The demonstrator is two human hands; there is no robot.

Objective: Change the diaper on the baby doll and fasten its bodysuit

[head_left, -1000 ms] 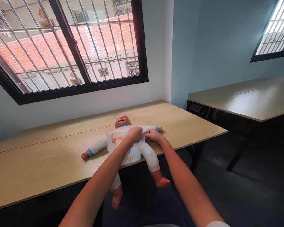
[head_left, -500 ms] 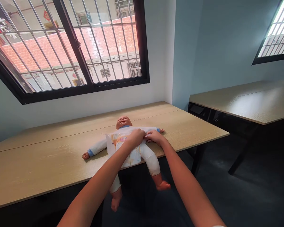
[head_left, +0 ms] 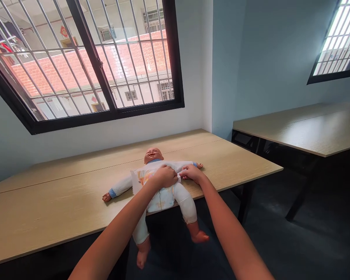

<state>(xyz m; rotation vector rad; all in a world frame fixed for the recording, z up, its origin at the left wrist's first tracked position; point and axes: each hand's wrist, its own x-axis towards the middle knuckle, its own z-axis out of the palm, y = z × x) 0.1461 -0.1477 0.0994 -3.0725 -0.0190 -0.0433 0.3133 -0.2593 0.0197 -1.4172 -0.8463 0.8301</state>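
A baby doll (head_left: 153, 155) lies on its back at the table's front edge, its arms spread and its lower legs hanging over. A white diaper (head_left: 161, 200) with a coloured print covers its belly and crotch. My left hand (head_left: 167, 176) rests on the diaper's upper front, fingers curled in on the edge at the doll's hip. Close beside it, my right hand (head_left: 191, 173) pinches a white side piece of the diaper between thumb and fingers. On the other hip, the diaper's white side flap (head_left: 136, 183) stands out loose.
The doll lies on a light wooden table (head_left: 61, 206) against a wall under a barred window (head_left: 111, 62). To the right, past a gap, stands a second wooden table (head_left: 297, 124) with dark metal legs.
My left hand has shifted slightly down and left over the diaper's front. The right hand keeps its pinch at the hip. The whole view has tilted a little upward.
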